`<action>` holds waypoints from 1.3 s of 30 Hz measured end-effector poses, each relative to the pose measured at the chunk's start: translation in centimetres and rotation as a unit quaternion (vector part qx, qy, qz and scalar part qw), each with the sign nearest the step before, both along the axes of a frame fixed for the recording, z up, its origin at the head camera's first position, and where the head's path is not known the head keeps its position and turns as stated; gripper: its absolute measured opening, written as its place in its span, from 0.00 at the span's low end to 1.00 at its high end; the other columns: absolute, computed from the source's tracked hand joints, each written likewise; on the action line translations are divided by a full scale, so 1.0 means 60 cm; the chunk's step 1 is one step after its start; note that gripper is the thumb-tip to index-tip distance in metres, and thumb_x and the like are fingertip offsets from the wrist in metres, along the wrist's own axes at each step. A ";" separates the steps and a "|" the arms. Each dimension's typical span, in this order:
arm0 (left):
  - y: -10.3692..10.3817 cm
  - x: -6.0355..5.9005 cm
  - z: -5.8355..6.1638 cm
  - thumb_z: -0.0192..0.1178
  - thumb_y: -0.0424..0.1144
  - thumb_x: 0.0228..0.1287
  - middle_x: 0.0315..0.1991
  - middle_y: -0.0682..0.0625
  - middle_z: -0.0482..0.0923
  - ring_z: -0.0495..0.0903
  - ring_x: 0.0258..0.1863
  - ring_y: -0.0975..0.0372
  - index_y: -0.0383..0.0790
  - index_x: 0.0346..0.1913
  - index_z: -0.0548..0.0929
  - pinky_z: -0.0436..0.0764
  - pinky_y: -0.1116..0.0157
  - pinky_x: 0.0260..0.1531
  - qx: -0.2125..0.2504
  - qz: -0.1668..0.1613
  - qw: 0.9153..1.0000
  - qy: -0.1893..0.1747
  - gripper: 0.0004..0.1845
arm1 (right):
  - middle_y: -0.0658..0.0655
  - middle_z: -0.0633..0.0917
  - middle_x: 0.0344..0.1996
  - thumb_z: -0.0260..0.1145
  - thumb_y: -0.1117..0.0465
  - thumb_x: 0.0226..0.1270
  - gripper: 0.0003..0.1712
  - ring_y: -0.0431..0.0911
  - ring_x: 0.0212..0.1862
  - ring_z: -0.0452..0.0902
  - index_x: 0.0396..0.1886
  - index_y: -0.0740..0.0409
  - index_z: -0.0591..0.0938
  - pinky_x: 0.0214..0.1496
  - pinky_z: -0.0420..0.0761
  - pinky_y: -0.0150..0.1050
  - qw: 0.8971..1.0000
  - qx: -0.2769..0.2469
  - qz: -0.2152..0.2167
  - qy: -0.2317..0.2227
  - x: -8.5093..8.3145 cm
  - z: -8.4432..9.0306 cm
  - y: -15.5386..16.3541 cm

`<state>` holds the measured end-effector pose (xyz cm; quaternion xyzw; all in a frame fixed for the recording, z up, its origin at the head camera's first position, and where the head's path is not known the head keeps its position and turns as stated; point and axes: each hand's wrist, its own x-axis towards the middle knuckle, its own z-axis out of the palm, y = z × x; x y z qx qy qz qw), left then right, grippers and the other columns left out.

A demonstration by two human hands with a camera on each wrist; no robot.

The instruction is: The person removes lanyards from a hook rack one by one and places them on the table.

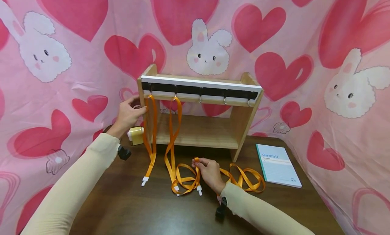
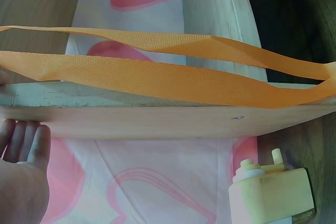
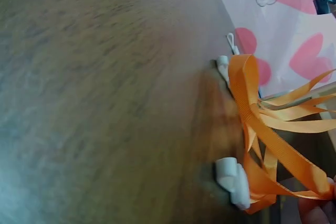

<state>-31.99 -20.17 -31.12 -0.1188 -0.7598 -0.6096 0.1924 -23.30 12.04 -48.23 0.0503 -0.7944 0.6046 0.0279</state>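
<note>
Right hand pinches an orange lanyard between curled fingers on the table. Left hand, fingers relaxed, rests on the rack left wall. The wrist view cuts off the pinching fingertips.

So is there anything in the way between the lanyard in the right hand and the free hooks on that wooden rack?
Nothing visible blocks it. The right hand pinches an orange lanyard on the table in front of the wooden rack. The free hooks hang clear above open space. Two hung lanyards occupy only the left hooks, beside the left hand.
</note>
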 end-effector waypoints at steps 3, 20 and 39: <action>0.000 -0.002 0.001 0.66 0.32 0.63 0.46 0.59 0.79 0.81 0.47 0.69 0.33 0.68 0.75 0.82 0.80 0.48 -0.009 0.003 1.000 -0.007 0.29 | 0.61 0.91 0.45 0.64 0.68 0.71 0.11 0.49 0.45 0.91 0.48 0.62 0.89 0.49 0.88 0.37 1.000 -0.002 -0.006 0.001 -0.001 -0.005 0.000; -0.002 -0.002 0.000 0.66 0.34 0.63 0.49 0.54 0.79 0.80 0.47 0.69 0.35 0.68 0.75 0.82 0.77 0.51 -0.020 0.013 1.000 -0.009 0.29 | 0.59 0.92 0.43 0.65 0.67 0.70 0.12 0.47 0.44 0.91 0.49 0.60 0.89 0.46 0.89 0.38 0.999 0.031 -0.041 -0.013 0.003 -0.013 -0.002; -0.003 -0.004 -0.002 0.66 0.33 0.63 0.49 0.55 0.79 0.81 0.48 0.69 0.35 0.68 0.75 0.83 0.77 0.50 -0.007 0.007 1.000 -0.012 0.30 | 0.52 0.93 0.40 0.69 0.59 0.69 0.13 0.44 0.43 0.88 0.51 0.52 0.90 0.42 0.89 0.38 0.990 0.118 -0.071 0.024 0.009 -0.015 -0.002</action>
